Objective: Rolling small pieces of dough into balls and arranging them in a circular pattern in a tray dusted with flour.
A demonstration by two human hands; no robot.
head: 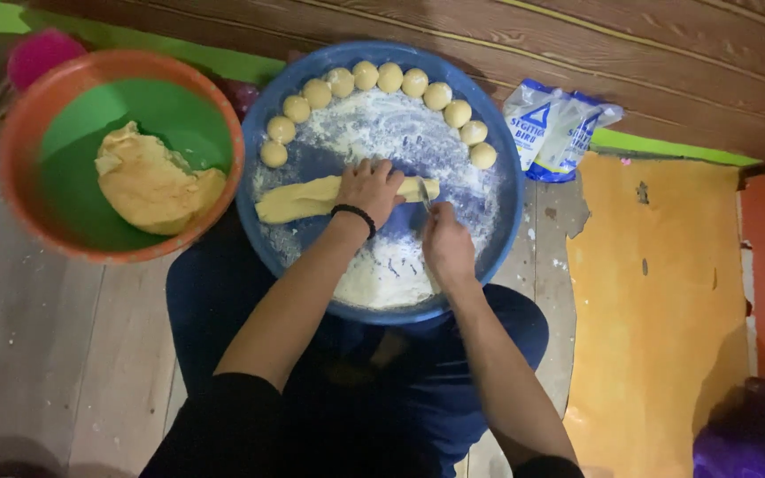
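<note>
A floured round blue tray (506, 190) rests on my lap. A long yellow dough log (298, 199) lies across its middle. My left hand (369, 188), a black band at its wrist, presses down on the log near its right part. My right hand (444, 243) grips a small knife (423, 190) whose blade meets the log's right end. Several small dough balls (390, 78) line the tray's far rim in an arc.
An orange bowl with a green inside (11, 168) sits at the left and holds a lump of dough (152, 181). A blue-and-white flour bag (555, 128) lies right of the tray. An orange-yellow mat (657, 310) covers the wooden floor at right. A pink thing (39, 51) shows at top left.
</note>
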